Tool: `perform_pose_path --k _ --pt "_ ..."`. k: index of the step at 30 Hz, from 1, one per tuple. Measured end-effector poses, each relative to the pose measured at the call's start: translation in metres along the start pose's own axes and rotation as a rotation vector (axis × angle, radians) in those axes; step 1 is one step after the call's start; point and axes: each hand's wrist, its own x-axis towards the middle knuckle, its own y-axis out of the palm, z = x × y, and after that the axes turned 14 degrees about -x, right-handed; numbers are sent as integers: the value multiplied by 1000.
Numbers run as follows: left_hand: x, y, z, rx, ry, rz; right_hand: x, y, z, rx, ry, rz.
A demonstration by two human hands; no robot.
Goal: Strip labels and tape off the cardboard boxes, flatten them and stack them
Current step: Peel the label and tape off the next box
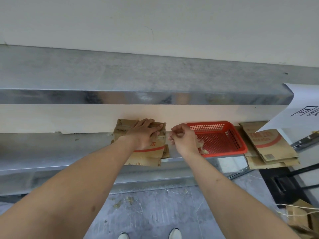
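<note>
- Left hand (144, 133): laid flat, fingers straight, pressing down on the top cardboard box (146, 140) of a small pile on the steel counter (51, 149).
- Right hand (183, 139): fingers curled, apparently pinching a thin strip of clear tape (170, 135) just right of the box (strip faint, hard to confirm).
- Recommended technique: keep downward pressure near the taped edge; pull low and slow, close to the board surface, to avoid tearing the paper facing.
- Drop the removed strip into the red basket (219, 137), just right of the pulling hand.
- Box material: brown corrugated board, creased, red printed band, matte and worn.
- Basket: perforated plastic, rectangular, with crumpled tape scraps (201, 145) at its near left corner.
- Flattened boxes (269, 147): stacked at far right, fanned unevenly.
- Counter: brushed metal, reflective.
</note>
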Motion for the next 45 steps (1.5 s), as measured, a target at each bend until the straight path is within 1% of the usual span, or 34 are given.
perform_pose_path --k 5,9,12,14,18,20,23,26,30,33,35,38,41,45 --pt "1 -4 -5 -13 -18 6 7 16 -1 -226 23 -17" --pt "5 -6 -3 -37 -33 14 5 20 0 -246 -9 2" --pt "5 -8 -4 -43 -43 24 5 17 1 -226 13 -31" --pt "4 -9 -6 -38 -44 22 6 17 -1 -224 -4 -56" --pt "7 -11 -8 -28 -54 26 5 20 0 -349 -49 -61" --pt "11 -11 -6 -16 -53 25 5 17 2 -339 -38 -29" --pt "17 -11 -4 -13 -59 28 5 8 8 -192 16 26" --pt "20 -12 -3 -25 -76 39 3 5 14 -83 61 -19" --pt "20 -14 -6 -32 -95 52 1 6 11 -104 47 -85" --pt "20 -16 -9 -47 -99 55 5 7 7 -214 24 -117" --pt "18 -19 -10 -74 -107 75 9 10 4 -277 18 -102" --pt "15 -22 -8 -123 -134 137 13 11 2 -293 14 -72" --pt "15 -23 -2 -68 -122 175 12 10 1 -319 1 -42" --pt "14 -20 -5 -10 -93 159 9 7 -2 -314 -41 10"
